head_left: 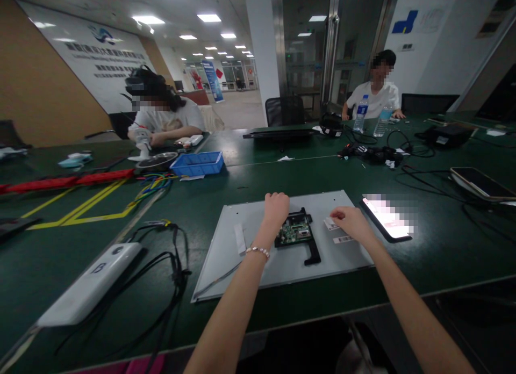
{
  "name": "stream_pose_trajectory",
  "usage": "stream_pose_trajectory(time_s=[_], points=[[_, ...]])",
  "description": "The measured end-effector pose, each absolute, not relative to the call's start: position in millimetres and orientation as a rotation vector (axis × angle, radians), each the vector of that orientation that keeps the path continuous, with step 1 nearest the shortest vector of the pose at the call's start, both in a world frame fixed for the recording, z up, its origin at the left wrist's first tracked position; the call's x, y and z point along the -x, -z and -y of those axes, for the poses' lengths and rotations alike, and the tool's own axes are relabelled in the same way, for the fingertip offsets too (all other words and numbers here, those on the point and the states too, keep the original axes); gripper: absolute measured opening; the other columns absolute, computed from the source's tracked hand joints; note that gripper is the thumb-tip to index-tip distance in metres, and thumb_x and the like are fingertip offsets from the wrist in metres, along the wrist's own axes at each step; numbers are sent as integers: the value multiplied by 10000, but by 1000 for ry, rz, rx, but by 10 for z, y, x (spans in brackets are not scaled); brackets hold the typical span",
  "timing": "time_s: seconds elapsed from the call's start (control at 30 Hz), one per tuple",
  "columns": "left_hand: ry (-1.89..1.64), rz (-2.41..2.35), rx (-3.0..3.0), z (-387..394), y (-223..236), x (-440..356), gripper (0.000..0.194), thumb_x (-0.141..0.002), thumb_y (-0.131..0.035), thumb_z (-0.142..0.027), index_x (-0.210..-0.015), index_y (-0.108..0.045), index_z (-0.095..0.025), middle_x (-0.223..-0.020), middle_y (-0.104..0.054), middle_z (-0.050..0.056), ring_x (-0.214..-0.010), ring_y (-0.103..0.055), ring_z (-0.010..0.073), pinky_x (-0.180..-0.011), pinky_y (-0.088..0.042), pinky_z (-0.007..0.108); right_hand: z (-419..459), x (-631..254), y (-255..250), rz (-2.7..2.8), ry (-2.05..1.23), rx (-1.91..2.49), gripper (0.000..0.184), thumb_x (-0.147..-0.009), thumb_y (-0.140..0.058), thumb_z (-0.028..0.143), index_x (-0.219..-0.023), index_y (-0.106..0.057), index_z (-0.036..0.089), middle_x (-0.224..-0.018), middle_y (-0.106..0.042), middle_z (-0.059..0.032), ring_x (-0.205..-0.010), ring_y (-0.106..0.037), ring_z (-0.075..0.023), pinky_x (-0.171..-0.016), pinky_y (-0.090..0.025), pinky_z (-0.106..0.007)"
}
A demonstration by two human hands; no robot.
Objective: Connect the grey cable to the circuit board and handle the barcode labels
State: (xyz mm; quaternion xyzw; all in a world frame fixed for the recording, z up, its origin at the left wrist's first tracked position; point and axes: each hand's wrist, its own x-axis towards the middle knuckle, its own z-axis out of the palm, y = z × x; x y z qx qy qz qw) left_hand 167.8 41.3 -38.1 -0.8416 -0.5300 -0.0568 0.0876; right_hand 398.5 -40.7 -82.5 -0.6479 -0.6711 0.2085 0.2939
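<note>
A flat grey-white panel (282, 272) lies on the dark green table in front of me. On its middle sits a green circuit board (296, 231) in a black plastic bracket (313, 251). My left hand (277, 207) is closed like a fist at the board's upper left edge; whatever it grips is hidden behind the fingers. To the right of the board, my right hand (350, 222) has its fingertips pinched together over a white label (331, 223) on the panel. I cannot make out anything between those fingertips. Another label (342, 239) is just below that hand.
A lit phone (385, 218) lies right of the panel. On the left are a white device (94, 280) and black cables (175, 261). Farther back stand a blue tray (197, 163) and water bottles (361, 114). Two people (171, 113) sit across the table.
</note>
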Motion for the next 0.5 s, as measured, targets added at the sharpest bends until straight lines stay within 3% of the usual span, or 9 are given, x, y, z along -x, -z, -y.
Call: stream_pose_trajectory(time_s=[0.5], points=[[265,1739,2487,-277,250,-1401,249,-833,-456,-202,-971,-663,-198,-1016,-662,94,-995,-573,238,-882,-366,373,405,-4022,875,1772,-512,1701,193,-761,-550,203,-904,-680,189,-1019,-643,-66,-917,-609,-193,-829,-459,-310]])
